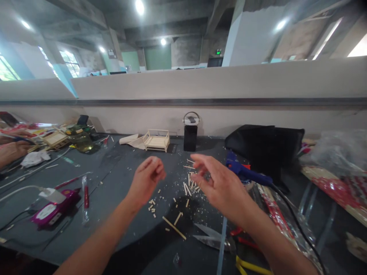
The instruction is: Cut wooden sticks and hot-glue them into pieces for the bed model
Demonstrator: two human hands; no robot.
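Observation:
My left hand (pixel 147 177) hovers above the dark table with its fingers curled in; whether anything is inside them is hidden. Across from it, my right hand (pixel 216 181) is open, thumb and fingers apart, with nothing visible between them. Short wooden sticks (pixel 187 189) are scattered below and between my hands, among pale crumbs. Nearer me lies a longer thin stick (pixel 174 228). Beyond my hands stands a small frame built of wooden sticks (pixel 156 142), apart from both. A blue glue gun (pixel 249 173) lies just beyond my right hand.
Scissors (pixel 213 238) lie open beneath my right forearm, close to a clear glue stick (pixel 222 246). A phone (pixel 190 138) leans upright by the partition. At left are a purple power strip (pixel 56 208) and another person's hand (pixel 14 151). A black bag (pixel 263 147) and wrapped stick bundles (pixel 276 210) fill the right.

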